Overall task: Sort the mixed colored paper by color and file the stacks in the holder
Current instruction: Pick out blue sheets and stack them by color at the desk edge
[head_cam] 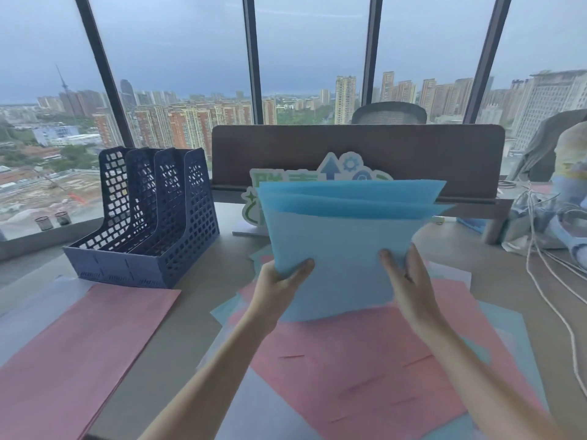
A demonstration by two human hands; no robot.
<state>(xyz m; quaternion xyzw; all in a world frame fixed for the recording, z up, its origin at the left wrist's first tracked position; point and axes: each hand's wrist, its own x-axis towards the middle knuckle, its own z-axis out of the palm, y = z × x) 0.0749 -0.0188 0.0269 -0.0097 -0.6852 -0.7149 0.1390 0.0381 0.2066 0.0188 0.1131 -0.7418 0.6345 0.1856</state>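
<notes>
A stack of blue paper (343,236) stands upright above the desk, its top edges fanned apart. My left hand (282,281) grips its lower left side, thumb on the front. My right hand (405,274) grips its lower right side. Under the stack lies a mixed pile of pink and blue sheets (365,369). A separate pink stack (79,341) lies flat at the left. The dark blue mesh file holder (149,217) stands at the back left, and I see nothing in its slots.
A brown desk divider (355,154) runs across the back, with a white, green and blue cut-out sign (317,176) leaning in front of it. White cables (546,271) and clutter lie at the right. A person in a light top (571,160) sits far right.
</notes>
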